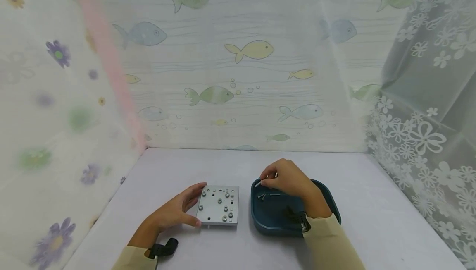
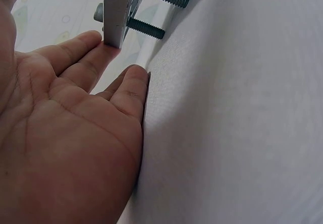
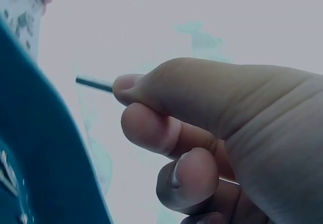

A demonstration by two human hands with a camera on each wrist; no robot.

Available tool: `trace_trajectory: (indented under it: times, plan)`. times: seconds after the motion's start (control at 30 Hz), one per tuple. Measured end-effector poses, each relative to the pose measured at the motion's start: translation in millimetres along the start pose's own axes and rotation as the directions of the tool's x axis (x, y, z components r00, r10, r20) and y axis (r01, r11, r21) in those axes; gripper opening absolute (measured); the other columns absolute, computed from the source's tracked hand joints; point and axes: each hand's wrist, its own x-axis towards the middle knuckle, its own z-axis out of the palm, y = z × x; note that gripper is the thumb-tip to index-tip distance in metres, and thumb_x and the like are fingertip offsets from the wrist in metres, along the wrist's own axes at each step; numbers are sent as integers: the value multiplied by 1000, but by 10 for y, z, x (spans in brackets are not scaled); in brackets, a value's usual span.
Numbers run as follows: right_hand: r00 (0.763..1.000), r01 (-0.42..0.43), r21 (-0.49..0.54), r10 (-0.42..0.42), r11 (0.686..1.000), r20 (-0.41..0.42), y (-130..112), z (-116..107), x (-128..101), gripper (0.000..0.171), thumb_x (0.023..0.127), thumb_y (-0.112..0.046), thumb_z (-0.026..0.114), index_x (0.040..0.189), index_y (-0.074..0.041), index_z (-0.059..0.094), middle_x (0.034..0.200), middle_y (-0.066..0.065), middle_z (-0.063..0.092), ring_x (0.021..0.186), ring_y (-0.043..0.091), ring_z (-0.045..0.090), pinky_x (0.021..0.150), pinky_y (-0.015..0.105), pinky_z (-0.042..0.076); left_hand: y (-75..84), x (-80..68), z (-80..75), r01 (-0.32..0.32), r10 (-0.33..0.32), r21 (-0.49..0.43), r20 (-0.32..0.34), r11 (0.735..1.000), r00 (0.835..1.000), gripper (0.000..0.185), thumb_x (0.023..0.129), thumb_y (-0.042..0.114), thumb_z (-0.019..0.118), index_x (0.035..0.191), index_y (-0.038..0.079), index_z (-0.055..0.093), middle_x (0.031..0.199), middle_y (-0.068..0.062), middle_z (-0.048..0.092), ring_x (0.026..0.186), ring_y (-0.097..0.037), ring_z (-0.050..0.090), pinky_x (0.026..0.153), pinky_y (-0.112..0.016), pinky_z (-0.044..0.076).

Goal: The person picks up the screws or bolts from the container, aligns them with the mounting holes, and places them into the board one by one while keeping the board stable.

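A pale grey worktop [image 1: 372, 204] fills the lower half of the frame, hemmed by printed curtains at its back and sides. Near the lower centre a square grey metal plate [image 1: 217, 205] with holes and screw heads stands on it. Just to the right of the plate sits a dark teal tray [image 1: 276, 220], close beside it but apart

The right hand [image 1: 288, 179] pinches a screw [image 3: 95, 84] over the back-left corner of the tray [image 1: 327, 204]. More screws [image 1: 267, 196] lie in the tray just below that pinch. The plate [image 1: 218, 205] sits left of it on the table [image 1: 372, 204], with the left hand [image 1: 178, 211] touching the plate's left edge.
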Motion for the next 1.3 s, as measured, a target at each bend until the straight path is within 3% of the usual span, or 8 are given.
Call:
trace_trajectory:
  times: [0.3,0.63,1.3]
  plan:
    - [998,53,-20,-52,998,26,-214,154,244,6,91,-20,77,94,-23,82,72,-12,68,71,12,61,60,28,54,-31,18,-18,-12,12,9,4,1000,1000,125,63,6,97,165,21,25,172,-5,24,161,-27,18,128,-36,20]
    - [995,-61,-41,65,997,80,-321,405,432,5,91,-22,77,93,-22,82,73,-11,70,69,12,65,63,29,56,-40,12,0,-4,4,-9,6,1000,1000,125,64,6,96,165,20,25,172,-7,24,161,-29,18,130,-39,18]
    - [984,-144,-126,155,982,90,-403,598,527,4,88,-25,81,88,-21,81,75,-10,68,70,12,63,61,29,54,0,2,-6,-14,14,3,20,1000,1000,125,65,5,95,165,19,23,172,-8,21,161,-30,17,129,-38,19]
